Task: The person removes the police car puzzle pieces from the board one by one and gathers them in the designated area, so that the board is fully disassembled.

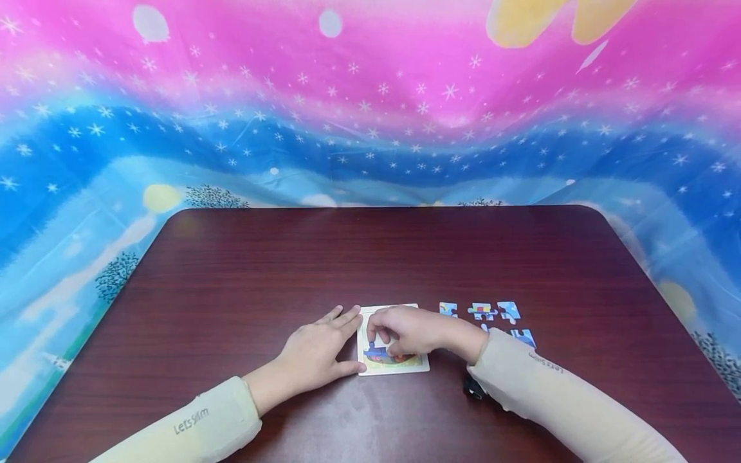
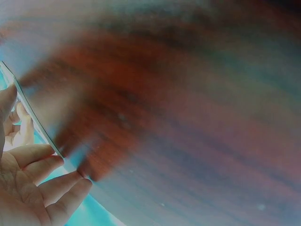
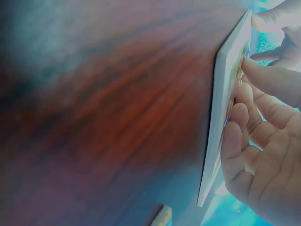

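Note:
A square jigsaw puzzle tray with a pale border lies flat on the table, part of its picture in place along the bottom. My left hand rests at its left side, fingers spread and fairly straight, thumb and fingertips at the edge. Over the tray, my right hand has bent fingers, with index and thumb tips down at a blue puzzle piece. In the right wrist view, the fingertips of the right hand meet the surface of the tray; the piece is hidden there.
Loose puzzle pieces lie right of the tray, among them one with a rainbow-coloured patch and a blue one. Another loose piece is partly covered by the right sleeve. A patterned cloth hangs behind the dark wooden table.

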The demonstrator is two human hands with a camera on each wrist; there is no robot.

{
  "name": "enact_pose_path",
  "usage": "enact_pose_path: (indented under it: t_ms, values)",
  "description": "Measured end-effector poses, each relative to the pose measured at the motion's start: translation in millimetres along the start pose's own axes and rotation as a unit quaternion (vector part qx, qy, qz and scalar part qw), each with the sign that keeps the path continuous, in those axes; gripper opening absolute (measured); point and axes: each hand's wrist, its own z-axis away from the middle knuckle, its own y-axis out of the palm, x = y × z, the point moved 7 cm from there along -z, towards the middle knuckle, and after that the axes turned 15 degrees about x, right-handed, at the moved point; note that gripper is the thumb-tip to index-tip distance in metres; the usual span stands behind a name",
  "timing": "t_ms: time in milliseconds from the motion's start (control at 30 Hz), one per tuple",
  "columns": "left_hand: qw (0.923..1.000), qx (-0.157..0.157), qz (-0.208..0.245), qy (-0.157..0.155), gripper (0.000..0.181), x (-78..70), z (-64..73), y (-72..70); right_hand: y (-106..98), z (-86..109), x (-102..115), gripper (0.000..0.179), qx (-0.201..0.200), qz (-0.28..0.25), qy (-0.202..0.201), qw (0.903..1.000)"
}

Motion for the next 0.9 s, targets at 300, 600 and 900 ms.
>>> enact_pose_path:
  t_ms: [300,600,900]
  values:
    - [1.0000,-0.002,-0.001,0.002,0.081,-0.7,0.2,-1.3,1.1,-1.3,-2.5,0.027,0.012,-0.027,-0.011,0.9995]
    - [1.0000,-0.006,0.000,0.004,0.081,-1.0,-0.4,-2.3,-0.7,-2.6,-3.1,0.028,0.020,-0.051,-0.006,0.9985]
    - [1.0000,-0.005,0.005,0.004,0.081,-1.0,0.2,-1.1,0.2,-3.5,-3.4,0.028,0.021,-0.069,-0.010,0.9974]
